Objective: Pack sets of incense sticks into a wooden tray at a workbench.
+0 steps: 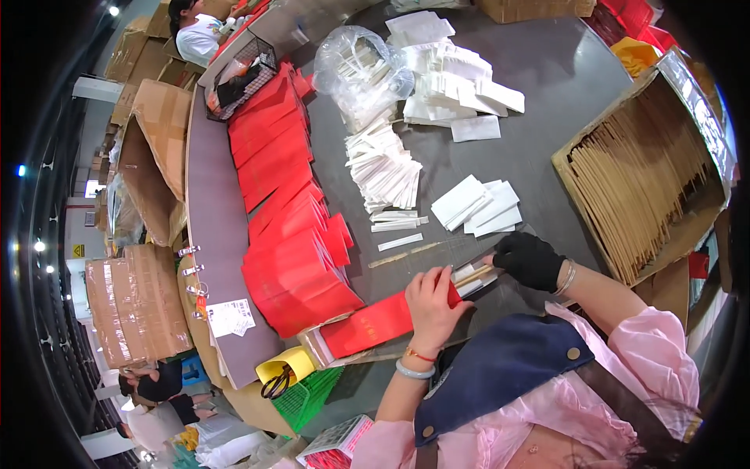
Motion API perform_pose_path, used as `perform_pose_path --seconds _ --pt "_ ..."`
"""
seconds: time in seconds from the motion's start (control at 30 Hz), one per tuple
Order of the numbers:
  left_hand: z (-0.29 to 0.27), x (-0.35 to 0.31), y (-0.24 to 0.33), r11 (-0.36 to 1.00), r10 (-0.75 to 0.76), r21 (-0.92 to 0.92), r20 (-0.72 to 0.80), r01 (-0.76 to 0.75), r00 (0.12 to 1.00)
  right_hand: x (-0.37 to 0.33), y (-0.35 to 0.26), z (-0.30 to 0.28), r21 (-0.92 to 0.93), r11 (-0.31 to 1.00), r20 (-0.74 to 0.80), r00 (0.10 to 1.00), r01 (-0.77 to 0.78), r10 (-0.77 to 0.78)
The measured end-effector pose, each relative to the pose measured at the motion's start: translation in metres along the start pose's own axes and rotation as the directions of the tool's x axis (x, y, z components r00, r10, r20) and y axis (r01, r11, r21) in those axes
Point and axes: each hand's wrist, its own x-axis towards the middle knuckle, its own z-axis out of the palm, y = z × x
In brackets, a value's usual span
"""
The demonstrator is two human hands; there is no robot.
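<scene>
My bare left hand is closed round the right-hand end of a long flat red sleeve. My right hand, in a black glove, pinches the outer end of a slim bundle with pale wooden sticks and white and clear wrapping. The bundle's other end meets the sleeve's mouth beside my left fingers; how far it goes in is hidden. Beyond my hands lie white flat packets in a small fanned pile. A long overlapping row of red sleeves runs up the table's left side.
A carton of upright brown pieces stands close on the right. Narrow white packets, a clear plastic bag and white packets lie farther back. Scissors sit in a yellow holder at the near-left edge. Other people are at left.
</scene>
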Motion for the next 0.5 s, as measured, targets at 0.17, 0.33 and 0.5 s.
perform_pose_path --seconds 0.17,0.33,0.5 --pt "0.007 -0.006 -0.007 0.998 0.015 0.066 -0.019 -0.014 1.0 -0.019 0.02 0.015 0.042 0.951 -0.157 0.938 -0.307 0.31" --pt "0.008 0.015 -0.004 0.998 0.067 -0.011 0.034 -0.066 0.997 0.027 -0.059 0.043 0.603 0.746 0.109 0.955 -0.283 0.275" --pt "-0.022 0.027 0.006 0.965 0.156 0.145 0.347 -0.217 0.925 0.02 -0.039 -0.011 -0.074 0.979 -0.033 0.982 -0.189 0.187"
